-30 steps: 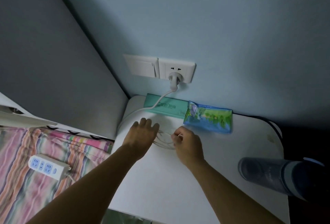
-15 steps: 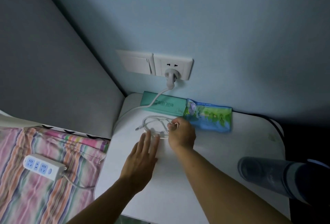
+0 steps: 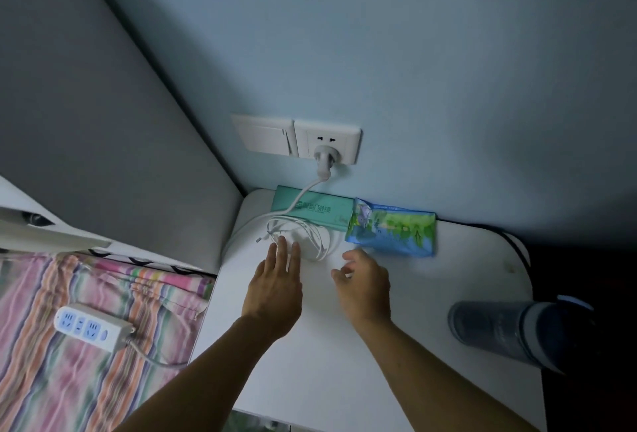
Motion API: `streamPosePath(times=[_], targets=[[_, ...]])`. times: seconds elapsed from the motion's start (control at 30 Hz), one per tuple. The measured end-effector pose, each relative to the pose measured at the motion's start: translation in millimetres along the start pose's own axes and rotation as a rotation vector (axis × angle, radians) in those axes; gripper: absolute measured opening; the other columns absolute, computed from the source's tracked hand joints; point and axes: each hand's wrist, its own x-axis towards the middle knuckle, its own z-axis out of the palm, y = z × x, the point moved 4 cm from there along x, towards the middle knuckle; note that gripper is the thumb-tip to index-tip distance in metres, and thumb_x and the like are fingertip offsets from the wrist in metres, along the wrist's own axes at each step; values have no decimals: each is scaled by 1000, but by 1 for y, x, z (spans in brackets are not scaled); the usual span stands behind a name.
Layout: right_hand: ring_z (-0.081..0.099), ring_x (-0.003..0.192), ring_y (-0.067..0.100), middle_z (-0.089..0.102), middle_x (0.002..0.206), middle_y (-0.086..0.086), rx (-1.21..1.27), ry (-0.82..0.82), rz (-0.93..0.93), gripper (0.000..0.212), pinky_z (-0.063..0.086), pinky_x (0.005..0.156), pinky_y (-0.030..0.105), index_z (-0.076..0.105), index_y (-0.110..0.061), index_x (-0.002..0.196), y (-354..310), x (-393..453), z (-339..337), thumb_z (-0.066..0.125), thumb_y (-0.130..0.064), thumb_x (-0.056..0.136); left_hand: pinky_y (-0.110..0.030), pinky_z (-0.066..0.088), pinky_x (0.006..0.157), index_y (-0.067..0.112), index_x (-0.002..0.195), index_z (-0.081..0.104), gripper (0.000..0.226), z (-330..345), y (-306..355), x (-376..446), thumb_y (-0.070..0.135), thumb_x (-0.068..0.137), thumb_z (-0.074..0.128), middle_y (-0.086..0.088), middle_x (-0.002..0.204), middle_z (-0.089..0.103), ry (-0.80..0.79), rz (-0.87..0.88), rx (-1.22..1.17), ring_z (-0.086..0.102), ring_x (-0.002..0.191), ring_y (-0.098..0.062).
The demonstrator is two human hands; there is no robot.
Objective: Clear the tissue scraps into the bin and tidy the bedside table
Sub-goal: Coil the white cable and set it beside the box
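A coiled white cable [image 3: 312, 237] lies at the back left of the white bedside table [image 3: 448, 294], in front of a teal box [image 3: 312, 207]. A blue-green tissue pack [image 3: 393, 231] lies against the wall beside the box. My left hand [image 3: 275, 283] is flat and open, fingertips just touching the near edge of the coil. My right hand [image 3: 365, 280] hovers to the right of the coil, fingers loosely apart, holding nothing. No tissue scraps or bin are in view.
A thick white cord runs from a plug in the wall socket [image 3: 327, 144] down over the box and off the table's left edge. A dark bottle [image 3: 510, 331] lies on its side at the right. A power strip [image 3: 93, 326] rests on the striped bedding at the left.
My right hand has let go of the coiled cable and drawn back toward me. My left hand has moved up so its fingertips reach the coil, which now lies on the table.
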Motion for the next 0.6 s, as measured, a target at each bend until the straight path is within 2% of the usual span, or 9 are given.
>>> streamPosePath(times=[0.1, 0.27, 0.4, 0.5, 0.6], targets=[[68, 92, 24, 72, 101, 8, -27, -14, 20, 30, 54, 81, 30, 65, -11, 114, 4, -7, -7, 71, -20, 86, -41, 11, 119, 10, 150, -5, 69, -4, 5, -6, 28, 98, 37, -17, 160, -9, -39, 9, 33, -4, 148, -32], [67, 95, 23, 72, 105, 6, -83, -41, 31, 31, 51, 79, 28, 64, -14, 116, 12, -18, -20, 69, -24, 86, -42, 16, 119, 9, 150, 9, 63, -11, 13, -14, 25, 97, 41, -20, 160, 6, -54, 21, 44, 6, 148, -34], [67, 95, 23, 71, 105, 4, -90, -53, 46, 30, 48, 76, 25, 65, -15, 114, 20, -27, -30, 69, -24, 85, -43, 18, 119, 8, 149, 14, 62, -14, 17, -21, 26, 97, 43, -22, 159, 10, -83, 31, 60, 8, 148, -35], [66, 83, 20, 71, 95, 1, -31, -49, 90, 24, 45, 67, 22, 67, -16, 103, 33, -40, -37, 71, -26, 82, -43, 20, 119, 9, 149, 16, 62, -13, 19, -29, 28, 97, 43, -22, 159, 13, -101, 33, 60, 10, 147, -35], [56, 60, 10, 66, 76, -1, 18, 47, 212, 16, 36, 50, 18, 60, -17, 79, 66, -64, -52, 74, -24, 77, -42, 22, 118, 9, 149, 16, 62, -10, 21, -36, 29, 97, 43, -21, 158, 16, -100, 46, 56, 13, 147, -34]])
